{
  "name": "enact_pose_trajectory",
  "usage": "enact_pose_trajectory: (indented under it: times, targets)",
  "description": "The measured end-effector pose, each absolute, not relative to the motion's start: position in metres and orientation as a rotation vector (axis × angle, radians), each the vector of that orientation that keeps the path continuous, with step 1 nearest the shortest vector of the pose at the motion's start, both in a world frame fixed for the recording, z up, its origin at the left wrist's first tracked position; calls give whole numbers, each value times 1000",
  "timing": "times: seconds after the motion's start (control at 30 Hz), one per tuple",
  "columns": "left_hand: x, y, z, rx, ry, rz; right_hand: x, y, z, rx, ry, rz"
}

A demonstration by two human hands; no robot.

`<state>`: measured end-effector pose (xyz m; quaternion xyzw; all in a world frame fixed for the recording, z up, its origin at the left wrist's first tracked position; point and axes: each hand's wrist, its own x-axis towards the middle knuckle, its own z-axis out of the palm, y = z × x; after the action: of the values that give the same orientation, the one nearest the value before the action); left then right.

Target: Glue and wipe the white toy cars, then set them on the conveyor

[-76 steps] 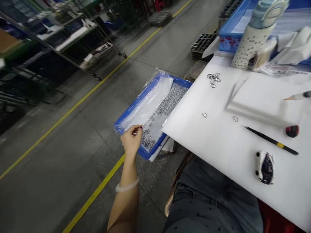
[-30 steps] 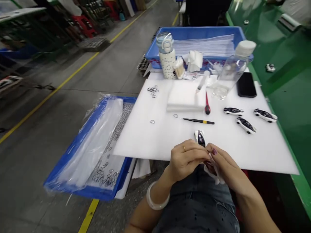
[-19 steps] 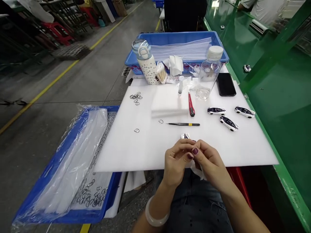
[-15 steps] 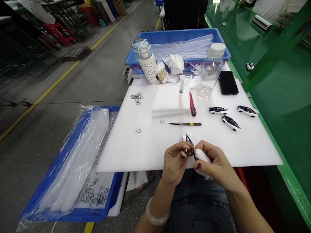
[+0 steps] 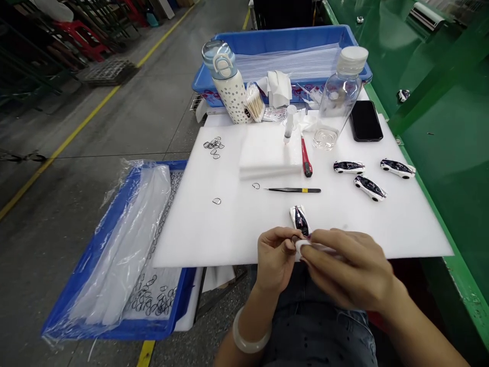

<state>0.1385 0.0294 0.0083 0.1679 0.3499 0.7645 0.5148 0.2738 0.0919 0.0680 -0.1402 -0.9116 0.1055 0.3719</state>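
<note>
Near the front edge of the white foam sheet (image 5: 198, 229), my left hand (image 5: 275, 260) pinches a small dark piece, now almost wholly hidden by the fingers. Closed around a white cloth (image 5: 301, 245), my right hand (image 5: 351, 267) presses it against that piece. Just beyond the fingertips sits a white and black toy car (image 5: 300, 218). Black tweezers (image 5: 294, 190) lie farther back, with a thin black ring (image 5: 255, 186) by their tip. Another ring (image 5: 216, 201) lies to the left, and several more form a small pile (image 5: 214, 145).
Three toy cars (image 5: 370, 187) stand at the right. Behind are a red utility knife (image 5: 306, 158), a syringe (image 5: 289, 125), a clear bottle (image 5: 338, 102), a phone (image 5: 365, 121), a dotted flask (image 5: 231, 97) and a blue bin (image 5: 282, 38). A blue tray (image 5: 183, 295) with rings sits lower left.
My right hand has turned over and moved left, bringing the cloth onto the piece in my left hand. The dark piece showed more before. The view has shifted slightly.
</note>
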Motion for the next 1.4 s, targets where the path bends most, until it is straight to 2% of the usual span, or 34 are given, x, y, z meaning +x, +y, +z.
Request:
enact_pose_trajectory:
  times: [0.13,0.3,0.47,0.63,0.9,1.4]
  targets:
    - [127,21,9,746,1147,1850,299,102,73,-581,-2270,255]
    - [117,17,6,1531,1878,1725,295,111,50,-856,-2088,612]
    - [128,23,1,2000,2041,1558,280,110,26,-942,-2125,830]
    - [133,26,-3,1994,2128,1467,276,112,24,-985,-2203,846]
    - [123,22,4,1550,2098,1378,271,113,24,-1054,-2235,889]
    - [124,25,5,1558,2068,1305,268,110,20,-1087,-2223,858]
